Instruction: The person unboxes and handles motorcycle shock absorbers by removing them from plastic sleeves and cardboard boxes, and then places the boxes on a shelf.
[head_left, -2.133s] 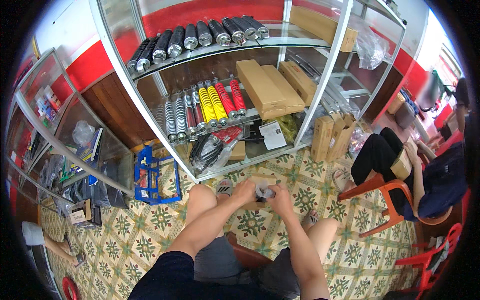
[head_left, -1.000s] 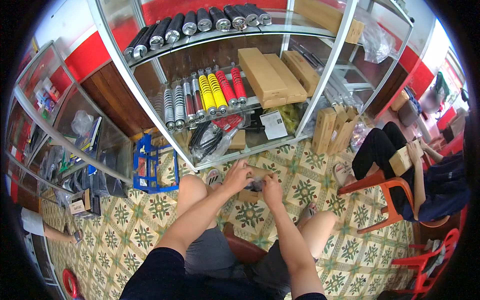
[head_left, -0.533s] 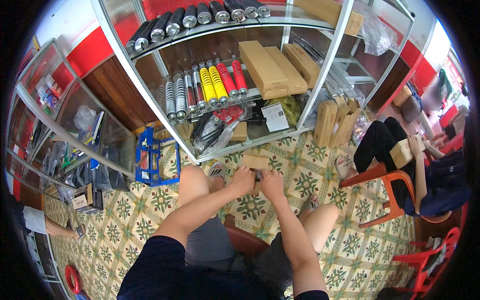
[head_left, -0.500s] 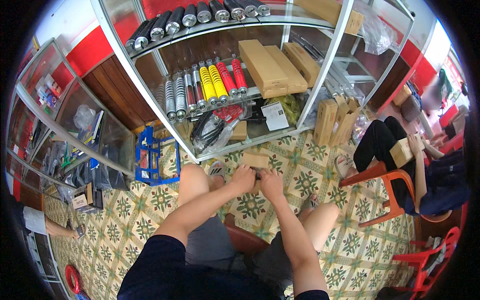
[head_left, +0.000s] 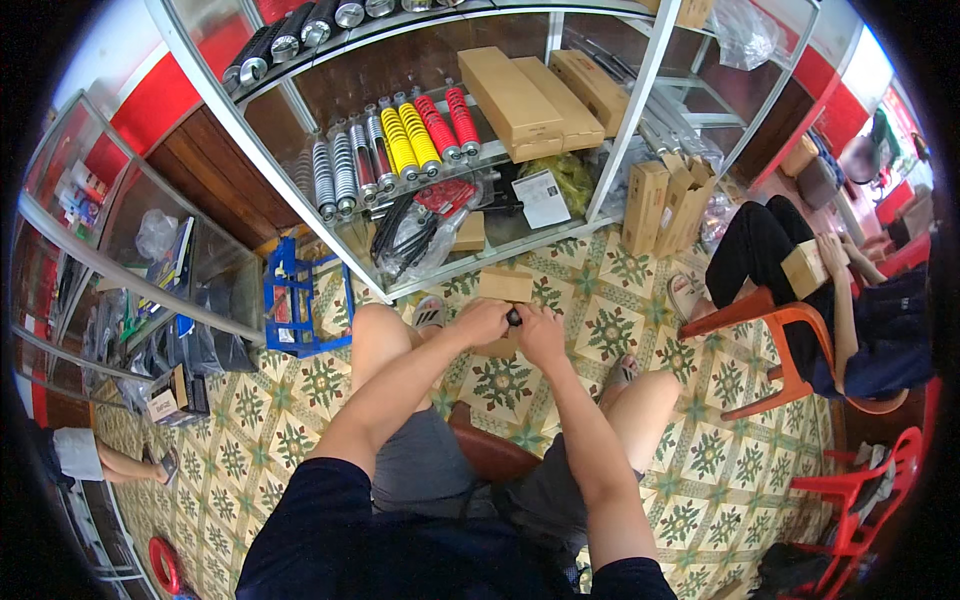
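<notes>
at the far left, someone's bare leg [head_left: 95,458] is showing at the edge of the patterned tile floor [head_left: 700,470], next to a glass cabinet [head_left: 120,250] that is holding bagged parts. just right of it, a blue metal rack [head_left: 297,300] is standing on the tiles against the big glass showcase [head_left: 440,150], where coiled springs in silver, yellow and red [head_left: 395,145] are lying side by side on a shelf, likely so shoppers can compare them, with long cardboard boxes [head_left: 530,95] beside them.

in the middle, a person is sitting low, knees apart, arms reaching forward between them. the left hand [head_left: 480,322] is curling closed over the top of a small brown cardboard box [head_left: 503,288], probably steadying it. the box is sitting low in front of the person, just before the showcase, plain and tan, its flat face turned up and its lower half hidden behind the hands. the right hand [head_left: 540,335] is touching the left, its fingers pinching shut around a small dark round part [head_left: 514,318] wedged between both hands; it is too small to tell what it is.

further right, more upright cardboard boxes [head_left: 668,205] are leaning by the showcase corner. at the far right, another person is sitting on an orange plastic chair [head_left: 790,350], holding a small box [head_left: 805,268], with a red chair [head_left: 850,500] behind.
</notes>
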